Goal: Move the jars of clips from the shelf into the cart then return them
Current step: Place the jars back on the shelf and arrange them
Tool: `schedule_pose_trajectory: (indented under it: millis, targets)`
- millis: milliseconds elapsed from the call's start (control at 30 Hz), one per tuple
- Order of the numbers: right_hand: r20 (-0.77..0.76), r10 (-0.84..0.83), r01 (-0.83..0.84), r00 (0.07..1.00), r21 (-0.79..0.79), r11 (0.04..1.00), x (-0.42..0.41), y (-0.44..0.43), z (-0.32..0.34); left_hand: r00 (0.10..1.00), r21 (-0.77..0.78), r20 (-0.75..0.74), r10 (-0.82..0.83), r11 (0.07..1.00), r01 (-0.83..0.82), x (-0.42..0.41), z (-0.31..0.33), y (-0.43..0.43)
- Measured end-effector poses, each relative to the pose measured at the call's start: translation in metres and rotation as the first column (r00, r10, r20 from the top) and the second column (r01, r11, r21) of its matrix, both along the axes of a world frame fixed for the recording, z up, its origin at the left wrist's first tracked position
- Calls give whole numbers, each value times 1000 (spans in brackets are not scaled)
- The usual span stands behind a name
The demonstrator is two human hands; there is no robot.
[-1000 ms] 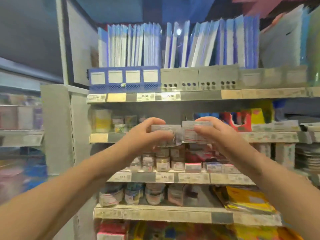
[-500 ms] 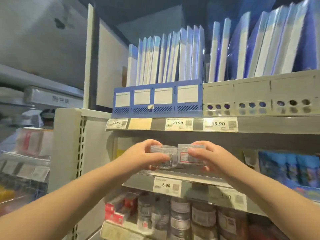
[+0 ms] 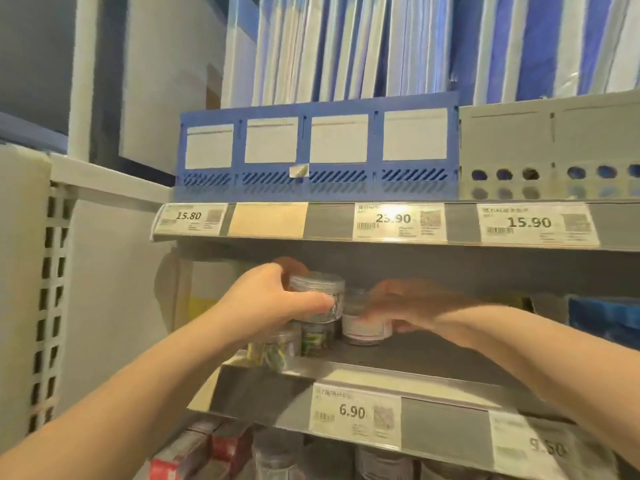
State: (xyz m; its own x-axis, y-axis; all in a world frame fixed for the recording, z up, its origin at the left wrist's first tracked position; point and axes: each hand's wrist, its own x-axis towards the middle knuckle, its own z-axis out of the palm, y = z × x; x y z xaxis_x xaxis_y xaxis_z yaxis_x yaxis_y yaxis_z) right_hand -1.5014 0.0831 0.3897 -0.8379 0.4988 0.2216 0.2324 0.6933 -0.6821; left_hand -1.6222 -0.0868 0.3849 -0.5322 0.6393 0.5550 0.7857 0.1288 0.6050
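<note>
In the head view, both of the person's bare arms reached up and forward to the middle shelf (image 3: 433, 356) of a shop rack. The left hand (image 3: 273, 299) was curled round a clear jar (image 3: 317, 296) with a screw lid, thumb across its front and fingers behind it. That jar sat directly above two other jars of coloured clips (image 3: 294, 342) that stood at the left front of the shelf. Whether it rested on them or was held just clear could not be told.

The right hand (image 3: 412, 306) was smeared by motion. Its fingers wrapped a labelled jar (image 3: 363, 327) from the right side. This jar had a pale label with a reddish border, stood upright with its base on the grey shelf board, and was just to the right of the clear jar, close enough that the two seemed to touch. The two hands were near each other, each clamped on its own jar.

On the front rail of this shelf a price tag (image 3: 355, 415) read 6.90. The shelf above carried a blue file holder (image 3: 311, 150) with four white label panels, and a grey file holder (image 3: 550, 147) with round holes stood beside it on the right. Blue and white folders (image 3: 346, 46) stood upright in them. Tags on that rail read 15.80, 23.90 and 15.90. Below, more jars (image 3: 377, 462) and red boxes (image 3: 221, 448) showed dimly.
</note>
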Motion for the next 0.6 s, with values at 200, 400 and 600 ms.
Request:
schedule_pose_trajectory:
  millis: [200, 400, 600]
  targets:
    - [97, -98, 86, 990, 119, 989, -17, 7, -21, 1000, 13, 20, -3, 1000, 3, -17, -6, 7]
    - [3, -155, 151, 988, 208, 967, -21, 12, -30, 995, 74, 91, -52, 996, 46, -30, -18, 12]
    - [-1, -141, 137, 990, 240, 961, -21, 7, -27, 993, 135, 92, -79, 989, 66, -35, -20, 10]
